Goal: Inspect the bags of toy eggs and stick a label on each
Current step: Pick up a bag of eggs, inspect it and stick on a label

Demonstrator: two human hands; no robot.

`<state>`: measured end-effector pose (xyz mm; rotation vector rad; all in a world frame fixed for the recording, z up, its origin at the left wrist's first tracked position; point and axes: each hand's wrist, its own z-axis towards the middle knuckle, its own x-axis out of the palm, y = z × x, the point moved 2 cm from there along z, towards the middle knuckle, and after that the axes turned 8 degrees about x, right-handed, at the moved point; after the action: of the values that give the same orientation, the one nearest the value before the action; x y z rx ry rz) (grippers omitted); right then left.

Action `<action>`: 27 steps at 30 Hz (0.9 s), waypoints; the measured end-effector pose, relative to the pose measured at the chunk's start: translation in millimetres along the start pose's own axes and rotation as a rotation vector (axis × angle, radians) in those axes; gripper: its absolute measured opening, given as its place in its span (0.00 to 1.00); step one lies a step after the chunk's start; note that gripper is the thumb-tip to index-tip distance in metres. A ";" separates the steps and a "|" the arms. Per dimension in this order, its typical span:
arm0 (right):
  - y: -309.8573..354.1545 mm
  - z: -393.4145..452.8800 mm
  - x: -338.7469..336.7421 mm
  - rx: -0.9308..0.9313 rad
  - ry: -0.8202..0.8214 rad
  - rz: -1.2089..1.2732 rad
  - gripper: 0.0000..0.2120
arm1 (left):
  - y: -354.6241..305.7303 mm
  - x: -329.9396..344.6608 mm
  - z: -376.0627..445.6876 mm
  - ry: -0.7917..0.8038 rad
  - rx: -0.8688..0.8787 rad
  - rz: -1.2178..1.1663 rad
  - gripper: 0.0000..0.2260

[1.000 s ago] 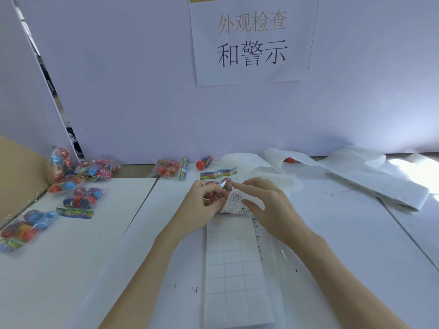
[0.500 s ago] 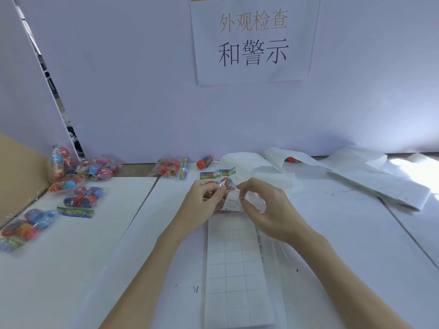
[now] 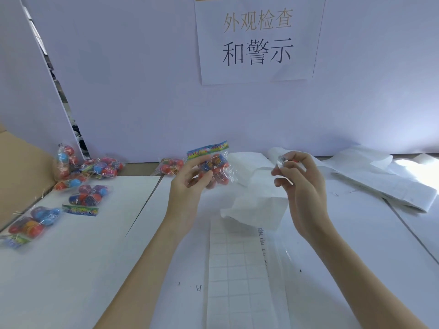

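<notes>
While the bag of toy eggs [image 3: 213,166] hangs above the worktop [image 3: 95,269] in the left hand [image 3: 190,176], its grip curled round it, the right hand [image 3: 297,176], well apart, pinches a label [image 3: 281,161] not yet stuck on, and more bags [image 3: 85,186] wait at left.

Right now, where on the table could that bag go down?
The left hand holds the bag. Bare table lies between the left pile of bags and the left forearm, and at near right past the label sheet. The far edge is crowded with bags and loose backing paper.
</notes>
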<state>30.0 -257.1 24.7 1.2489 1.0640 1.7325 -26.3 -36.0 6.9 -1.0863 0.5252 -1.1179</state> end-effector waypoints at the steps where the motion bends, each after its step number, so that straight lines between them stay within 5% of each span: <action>1: -0.1 0.9 -0.9 0.006 -0.002 0.001 0.07 | 0.0 0.4 1.4 -0.007 -0.013 -0.047 0.17; 11: -0.5 -6.0 10.2 -0.034 0.087 -0.258 0.17 | -3.5 9.3 -1.6 0.021 -0.006 -0.134 0.14; 17: -4.8 -5.3 12.4 0.169 0.076 0.074 0.16 | -6.9 14.0 -3.4 0.095 -0.056 -0.218 0.18; 22: -3.8 -6.7 19.4 0.392 0.225 0.486 0.15 | -7.8 21.9 -10.0 0.198 -0.069 -0.266 0.21; 27: 0.7 -8.9 23.4 0.390 0.285 0.475 0.17 | -6.1 23.9 -13.4 0.229 -0.076 -0.103 0.22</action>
<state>15.4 -238.1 31.9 1.6297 1.4045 2.1788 -30.4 -63.6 10.6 -1.0658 0.7028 -1.3315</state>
